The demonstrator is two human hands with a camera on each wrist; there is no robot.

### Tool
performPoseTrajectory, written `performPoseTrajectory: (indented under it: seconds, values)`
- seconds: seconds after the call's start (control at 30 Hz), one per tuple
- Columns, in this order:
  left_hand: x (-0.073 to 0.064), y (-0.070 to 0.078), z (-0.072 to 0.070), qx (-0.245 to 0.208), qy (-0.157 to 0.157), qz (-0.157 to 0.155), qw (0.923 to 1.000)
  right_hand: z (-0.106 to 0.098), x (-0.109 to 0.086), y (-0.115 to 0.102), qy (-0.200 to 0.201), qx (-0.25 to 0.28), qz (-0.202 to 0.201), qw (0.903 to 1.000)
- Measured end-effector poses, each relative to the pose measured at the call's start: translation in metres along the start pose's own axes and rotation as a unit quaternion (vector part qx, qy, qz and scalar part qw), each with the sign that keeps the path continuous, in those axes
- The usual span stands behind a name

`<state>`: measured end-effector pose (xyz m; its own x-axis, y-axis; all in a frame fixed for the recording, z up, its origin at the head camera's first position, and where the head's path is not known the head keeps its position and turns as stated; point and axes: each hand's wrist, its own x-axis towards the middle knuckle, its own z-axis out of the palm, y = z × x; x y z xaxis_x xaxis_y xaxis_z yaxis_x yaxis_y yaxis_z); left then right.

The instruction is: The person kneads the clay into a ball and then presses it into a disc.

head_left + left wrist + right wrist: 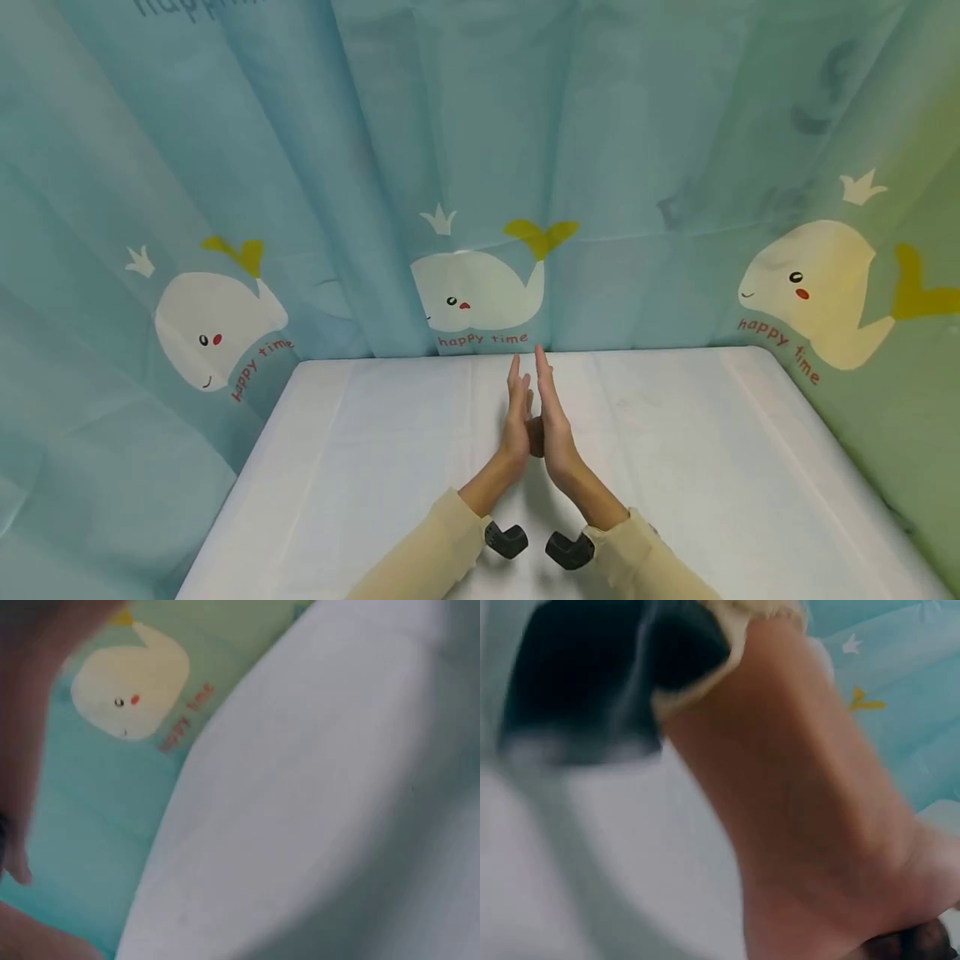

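Above the white table, my left hand (pixel 516 429) and right hand (pixel 558 433) face each other palm to palm, with straight fingers pointing away from me. Between the palms sits a small dark brown rounded thing (pixel 535 437), pressed from both sides; its kind cannot be told. At the lower right of the right wrist view, part of this dark rounded thing (pixel 911 943) shows against a palm. A blurred part of a hand (pixel 22 750) fills the left edge of the left wrist view.
A white-covered table (pixel 375 450) lies beneath the hands. Behind and beside it hangs a blue-green curtain (pixel 480 125) printed with whales. A black wrist camera (pixel 507 540) sits at the left sleeve, and another black camera (pixel 570 550) at the right one.
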<state>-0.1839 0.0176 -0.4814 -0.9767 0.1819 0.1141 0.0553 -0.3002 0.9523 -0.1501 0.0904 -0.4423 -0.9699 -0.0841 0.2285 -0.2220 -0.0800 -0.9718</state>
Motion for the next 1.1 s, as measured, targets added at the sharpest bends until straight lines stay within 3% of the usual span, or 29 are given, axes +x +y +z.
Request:
performPoseTrajectory:
  seconds: [0.13, 0.3, 0.4, 0.5, 0.7, 0.8, 0.97, 1.1]
  values:
    - [-0.007, 0.01, 0.008, -0.001, -0.048, 0.015, 0.9988, -0.007, 0.006, 0.007, 0.022, -0.007, -0.014, 0.9996]
    - [-0.014, 0.025, 0.016, 0.004, -0.102, 0.049, 0.9936, -0.021, 0.011, 0.021, 0.056, -0.012, 0.003, 0.9984]
    - [-0.014, 0.033, 0.017, -0.01, -0.099, 0.063, 0.993, -0.025, 0.012, 0.027, 0.06, -0.002, 0.018, 0.9981]
    - [-0.01, 0.037, 0.016, -0.028, -0.078, 0.063, 0.9946, -0.022, 0.01, 0.029, 0.046, 0.022, 0.022, 0.9985]
    - [-0.003, 0.029, 0.01, -0.02, -0.014, 0.036, 0.9991, -0.004, 0.001, 0.021, -0.006, 0.022, -0.038, 0.999]
    - [-0.001, 0.027, 0.008, -0.012, -0.006, 0.026, 0.9996, -0.002, 0.001, 0.016, -0.017, 0.03, -0.062, 0.9975]
    - [-0.002, 0.024, 0.006, 0.012, -0.031, 0.027, 0.9991, -0.003, 0.003, 0.009, -0.01, 0.046, -0.066, 0.9967]
    - [-0.008, 0.024, 0.008, -0.011, -0.075, 0.025, 0.9968, -0.008, 0.007, 0.004, 0.003, 0.041, -0.065, 0.9971]
